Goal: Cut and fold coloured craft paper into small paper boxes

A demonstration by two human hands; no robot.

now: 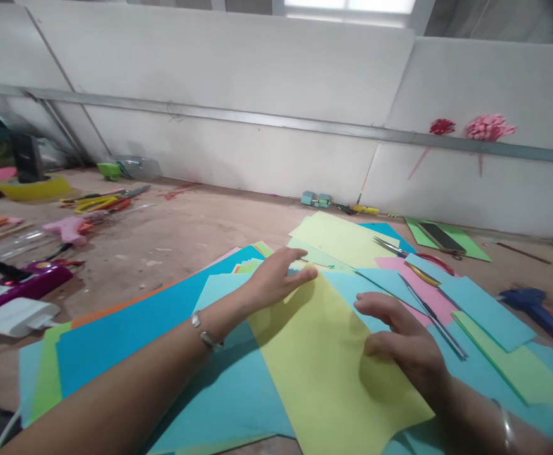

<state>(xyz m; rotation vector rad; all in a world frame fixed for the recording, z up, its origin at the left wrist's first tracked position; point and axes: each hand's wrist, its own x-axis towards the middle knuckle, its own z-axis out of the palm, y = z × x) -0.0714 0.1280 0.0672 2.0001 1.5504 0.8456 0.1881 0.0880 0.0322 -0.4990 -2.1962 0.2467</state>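
Note:
A sheet of yellow paper [323,360] lies at a slant over light blue sheets [238,385] in front of me. My left hand [276,278] is over its far corner, thumb and fingers apart, with nothing visible between them. On the right side of the same sheet, my right hand [404,341] hovers or rests with curved fingers and a gap between thumb and forefinger. I cannot tell whether either hand touches the paper. Just right of it lie a slim metal-bladed tool [435,319] and red-handled scissors [413,254].
Left are a purple power strip [34,284], a pink glue gun [70,229] and pliers [100,201]. A blue glue gun [536,309], light green strips [513,360] and a phone [442,237] lie right. Pink paper flowers [489,127] hang on the white partition [238,69].

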